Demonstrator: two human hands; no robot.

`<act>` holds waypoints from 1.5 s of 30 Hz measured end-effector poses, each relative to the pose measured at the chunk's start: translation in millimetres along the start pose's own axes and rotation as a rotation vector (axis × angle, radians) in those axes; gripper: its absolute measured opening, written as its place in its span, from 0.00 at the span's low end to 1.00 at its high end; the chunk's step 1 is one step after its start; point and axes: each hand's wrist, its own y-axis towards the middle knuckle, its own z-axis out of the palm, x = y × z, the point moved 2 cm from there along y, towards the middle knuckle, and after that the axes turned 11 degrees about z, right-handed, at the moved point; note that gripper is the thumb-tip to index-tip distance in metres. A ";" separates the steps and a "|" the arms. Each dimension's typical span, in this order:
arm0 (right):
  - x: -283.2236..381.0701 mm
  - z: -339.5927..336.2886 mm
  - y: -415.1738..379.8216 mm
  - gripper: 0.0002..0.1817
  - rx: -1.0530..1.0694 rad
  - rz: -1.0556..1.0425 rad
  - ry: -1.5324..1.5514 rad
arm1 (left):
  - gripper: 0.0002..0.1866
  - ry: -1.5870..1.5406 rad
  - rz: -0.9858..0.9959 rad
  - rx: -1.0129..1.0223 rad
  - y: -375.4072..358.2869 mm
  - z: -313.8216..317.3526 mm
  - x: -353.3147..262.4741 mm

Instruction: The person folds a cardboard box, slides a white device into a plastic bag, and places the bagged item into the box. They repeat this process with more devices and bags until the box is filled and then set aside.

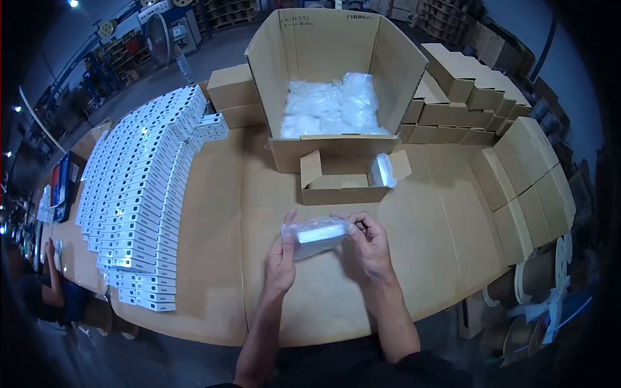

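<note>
My left hand [281, 258] and my right hand [369, 242] hold a small item wrapped in clear plastic [315, 235] between them, above the cardboard-covered table [213, 213]. The left hand grips its left end, the right hand pinches the right end. Just beyond stands a small open brown carton [336, 187] with another plastic-wrapped item [381, 170] standing in its right side. Behind it a large open cardboard box [323, 84] holds several clear plastic bags [333, 107].
Rows of several small white boxes [139, 194] cover the table's left part. Closed brown cartons [524, 174] are stacked along the right and back right, with more [229, 94] at the back left. Another person [55, 291] sits at the lower left. Spools [537, 278] lie by the right edge.
</note>
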 end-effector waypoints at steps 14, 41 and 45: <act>-10.5 11.6 0.0 0.24 -0.029 -0.008 -0.172 | 0.25 -0.016 0.099 -0.041 2.7 23.1 -17.2; 18.8 20.1 -8.3 0.19 0.056 -0.196 -0.842 | 0.32 -0.056 -0.070 -0.109 9.6 9.5 -23.6; 19.3 10.8 -9.0 0.18 0.023 -0.126 -0.769 | 0.36 -0.098 -0.045 0.065 6.6 5.3 -35.0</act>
